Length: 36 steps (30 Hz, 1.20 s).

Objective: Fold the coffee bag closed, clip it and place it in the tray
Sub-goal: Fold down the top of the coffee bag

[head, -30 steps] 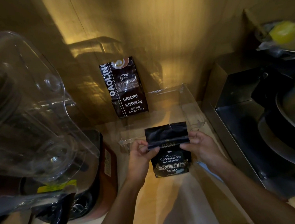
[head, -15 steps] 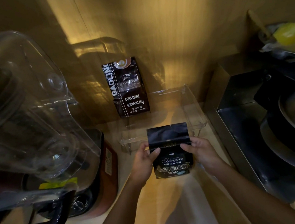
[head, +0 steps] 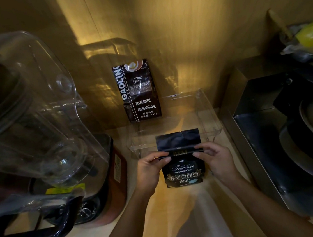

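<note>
Stage: I judge I'm in the folding step; a crease runs across the small black Blue Mountain coffee bag at the level of my thumbs, but the top flap above it stands up, not yet turned down.
Done: only the crease line, as far as I can see.
Left: finish the fold, clip it, set the bag in the tray. I see no clip anywhere in view.
Left hand: mostly closed, thumb in front and fingers behind, pinching the bag's left edge at the crease.
Right hand: the same pinch on the right edge, fingers curled, thumb pointing inward along the crease.
Bag's place: held between both hands, above the wooden counter.
Tray: the clear plastic tray sits just beyond my hands; the bag's flap overlaps its near rim in view.
Beyond the tray: a larger Gaolino coffee bag leans on the wall.
</note>
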Available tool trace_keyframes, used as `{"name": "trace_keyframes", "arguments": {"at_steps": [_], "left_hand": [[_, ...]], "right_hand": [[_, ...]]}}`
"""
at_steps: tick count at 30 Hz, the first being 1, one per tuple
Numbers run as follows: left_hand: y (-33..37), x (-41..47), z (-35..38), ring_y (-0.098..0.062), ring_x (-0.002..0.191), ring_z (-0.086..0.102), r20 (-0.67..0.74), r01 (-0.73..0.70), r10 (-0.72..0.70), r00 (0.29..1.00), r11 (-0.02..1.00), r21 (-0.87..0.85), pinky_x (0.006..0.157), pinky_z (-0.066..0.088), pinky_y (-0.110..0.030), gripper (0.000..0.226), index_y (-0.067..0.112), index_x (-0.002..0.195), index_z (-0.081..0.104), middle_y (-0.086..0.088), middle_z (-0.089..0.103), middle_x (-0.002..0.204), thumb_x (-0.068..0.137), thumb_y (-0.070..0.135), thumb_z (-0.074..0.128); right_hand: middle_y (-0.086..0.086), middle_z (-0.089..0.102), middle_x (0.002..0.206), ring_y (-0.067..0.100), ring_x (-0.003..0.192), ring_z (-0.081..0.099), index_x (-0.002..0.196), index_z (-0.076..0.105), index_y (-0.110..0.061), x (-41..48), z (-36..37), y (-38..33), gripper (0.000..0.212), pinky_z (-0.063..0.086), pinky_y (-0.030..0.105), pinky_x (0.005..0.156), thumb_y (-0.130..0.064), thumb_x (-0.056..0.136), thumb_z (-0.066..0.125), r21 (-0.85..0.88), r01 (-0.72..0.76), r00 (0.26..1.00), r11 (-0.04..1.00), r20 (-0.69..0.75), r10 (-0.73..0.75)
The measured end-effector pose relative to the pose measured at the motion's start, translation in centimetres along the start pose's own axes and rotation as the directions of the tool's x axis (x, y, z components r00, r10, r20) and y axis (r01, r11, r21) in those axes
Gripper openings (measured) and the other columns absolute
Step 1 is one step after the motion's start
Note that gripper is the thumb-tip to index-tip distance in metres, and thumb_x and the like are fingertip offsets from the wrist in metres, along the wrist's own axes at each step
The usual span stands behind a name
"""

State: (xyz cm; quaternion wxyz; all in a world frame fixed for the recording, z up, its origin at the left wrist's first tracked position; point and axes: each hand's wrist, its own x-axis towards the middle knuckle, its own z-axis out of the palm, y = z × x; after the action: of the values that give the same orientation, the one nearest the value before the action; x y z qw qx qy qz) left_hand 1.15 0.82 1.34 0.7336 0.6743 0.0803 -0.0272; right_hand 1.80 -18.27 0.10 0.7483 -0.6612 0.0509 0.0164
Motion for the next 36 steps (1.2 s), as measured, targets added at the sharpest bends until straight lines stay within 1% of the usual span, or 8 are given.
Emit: {"name": "trace_keyframes", "arguments": {"at_steps": [9,14,18,21,23,26,29,36], "left_hand": [[0.1,-0.1,0.2,-0.017,0.08,0.056,-0.062,0.008,-0.001,0.998,0.993,0.114,0.065,0.053,-0.014,0.024,0.015,0.077,0.07,-0.005,0.053,0.084,0.07,-0.008,0.068],[0.4,-0.3,0.1,-0.025,0.095,0.046,-0.094,-0.021,0.049,0.994,0.961,0.277,0.095,0.042,-0.053,0.03,0.032,0.067,0.07,0.004,0.046,0.082,0.066,0.003,0.075],[0.3,-0.5,0.0,-0.01,0.097,0.036,-0.071,-0.121,0.191,0.979,0.825,0.551,0.09,0.018,-0.03,0.019,0.037,0.07,0.069,0.018,0.048,0.088,0.067,0.019,0.077],[0.4,-0.5,0.0,-0.005,0.098,0.038,0.059,-0.265,0.319,0.946,0.655,0.708,0.079,0.011,-0.018,0.006,0.02,0.076,0.069,0.011,0.058,0.093,0.071,0.021,0.073],[0.6,-0.3,0.3,-0.009,0.095,0.046,0.216,-0.386,0.363,0.906,0.503,0.773,0.084,0.013,-0.02,0.007,0.015,0.079,0.065,0.002,0.064,0.091,0.076,0.02,0.069],[1.1,-0.3,1.2,-0.02,0.091,0.055,0.402,-0.509,0.328,0.855,0.38,0.772,0.084,0.032,-0.032,0.007,0.012,0.085,0.061,-0.005,0.065,0.09,0.083,0.018,0.06],[1.1,-0.3,2.3,-0.024,0.086,0.056,0.478,-0.566,0.31,0.822,0.352,0.745,0.077,0.041,-0.036,0.01,0.012,0.092,0.062,-0.007,0.065,0.089,0.086,0.019,0.056],[1.0,0.1,2.9,-0.021,0.081,0.058,0.41,-0.501,0.289,0.865,0.474,0.724,0.073,0.046,-0.038,0.008,0.015,0.084,0.063,-0.005,0.069,0.084,0.086,0.02,0.057]], "right_hand": [[0.007,0.071,0.083,0.023,0.081,0.067,0.081,0.07,-0.02,-0.2,-0.1,-0.5,0.03,0.054,0.033,0.076,0.008,0.071,0.066,-0.03,-0.083,0.995,0.996,-0.049,0.082],[0.004,0.061,0.09,0.016,0.086,0.06,0.076,0.071,-0.015,-0.2,-0.1,-0.9,0.025,0.051,0.022,0.075,0.009,0.069,0.068,-0.116,0.02,1.0,0.993,-0.016,-0.022],[-0.003,0.043,0.088,-0.004,0.082,0.048,0.08,0.07,-0.004,-0.1,-0.3,-0.8,0.023,0.043,0.004,0.071,0.012,0.064,0.07,-0.162,0.103,0.994,0.981,-0.009,-0.106],[-0.003,0.053,0.085,0.013,0.089,0.051,0.073,0.072,-0.012,-0.2,-0.7,-0.5,0.019,0.044,0.017,0.083,0.006,0.064,0.073,-0.268,0.127,0.992,0.955,0.022,-0.126],[-0.002,0.062,0.078,0.02,0.09,0.054,0.071,0.073,-0.012,-0.2,-0.9,-0.4,0.015,0.041,0.039,0.091,0.0,0.063,0.075,-0.381,0.157,0.987,0.911,0.039,-0.154],[0.005,0.068,0.075,0.022,0.084,0.06,0.067,0.074,-0.019,-0.2,-1.2,-0.2,0.017,0.046,0.05,0.086,-0.002,0.063,0.076,-0.362,0.108,0.994,0.926,0.036,-0.102],[0.008,0.068,0.081,0.03,0.084,0.064,0.064,0.071,-0.021,-0.2,-1.3,0.1,0.016,0.052,0.051,0.079,-0.005,0.063,0.076,-0.196,-0.104,0.994,0.975,-0.039,0.099],[0.013,0.064,0.081,0.032,0.078,0.059,0.071,0.067,-0.013,-0.6,-1.3,0.2,0.013,0.048,0.045,0.071,-0.001,0.069,0.071,-0.1,-0.156,0.986,0.983,-0.081,0.148]]}}
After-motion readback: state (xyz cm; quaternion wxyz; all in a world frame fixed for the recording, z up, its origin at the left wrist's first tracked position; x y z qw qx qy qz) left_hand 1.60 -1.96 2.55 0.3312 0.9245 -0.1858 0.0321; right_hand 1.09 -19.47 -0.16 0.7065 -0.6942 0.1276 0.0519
